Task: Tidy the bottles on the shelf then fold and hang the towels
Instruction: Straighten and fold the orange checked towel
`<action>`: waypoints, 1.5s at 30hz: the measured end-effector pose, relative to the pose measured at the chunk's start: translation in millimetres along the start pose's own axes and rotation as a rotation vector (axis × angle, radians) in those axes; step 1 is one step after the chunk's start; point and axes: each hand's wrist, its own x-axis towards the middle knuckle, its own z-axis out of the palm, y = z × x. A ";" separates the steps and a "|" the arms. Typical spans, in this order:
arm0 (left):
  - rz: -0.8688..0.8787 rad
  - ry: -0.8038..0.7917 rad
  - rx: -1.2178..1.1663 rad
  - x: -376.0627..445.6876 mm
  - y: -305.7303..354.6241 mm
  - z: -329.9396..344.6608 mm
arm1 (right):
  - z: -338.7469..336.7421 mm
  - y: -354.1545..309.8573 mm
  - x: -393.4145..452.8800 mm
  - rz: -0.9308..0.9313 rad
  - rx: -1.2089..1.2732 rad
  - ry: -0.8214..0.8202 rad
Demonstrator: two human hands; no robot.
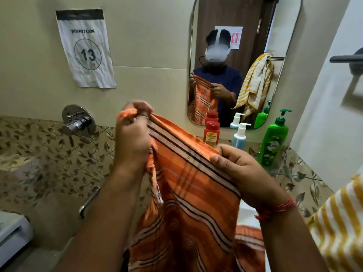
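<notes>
Orange striped towel (188,193) hanging, top edge bunched.

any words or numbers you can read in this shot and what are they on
"WORKSTATION" on the paper sign taped to the wall.
"13" in a circle on the same sign.
Green pump bottle: brand label only partly legible, not sure.
Red bottle: print too small to read.
Pink notice in the mirror: blurred.
</notes>
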 end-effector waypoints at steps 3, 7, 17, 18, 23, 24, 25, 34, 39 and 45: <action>-0.097 0.315 0.087 28.1 9.1 -20.1 | -16.7 7.0 -10.0 0.071 -0.031 0.020; 0.054 0.188 0.204 28.6 -9.9 -28.6 | -29.3 -2.4 -13.7 0.026 -0.094 0.192; 0.061 -0.770 0.093 -20.4 -28.4 5.1 | -7.8 -8.4 23.9 -0.120 -0.652 0.142; 0.033 -0.668 0.019 -16.4 -26.4 1.0 | -14.0 -2.6 19.1 -0.064 -0.710 0.106; -0.010 -0.341 -0.113 -8.1 -28.0 -4.8 | -19.1 16.8 0.6 0.038 -0.689 0.099; 0.029 -0.416 -0.062 -8.9 -28.4 -4.9 | -14.5 14.0 1.3 0.022 -0.629 0.118; 0.097 -0.546 0.047 -9.7 -28.6 -4.6 | -9.3 9.9 3.9 0.002 -0.594 0.117; 0.377 -0.802 0.434 -12.1 -11.7 7.9 | -1.7 15.4 11.3 -0.078 -0.752 0.148; 0.333 -0.221 0.319 -1.3 -3.1 -9.1 | -23.2 42.5 -17.4 0.148 -0.465 0.044; 0.298 -0.488 0.384 2.2 -22.1 -4.7 | -23.0 24.7 -9.9 0.053 -0.285 0.210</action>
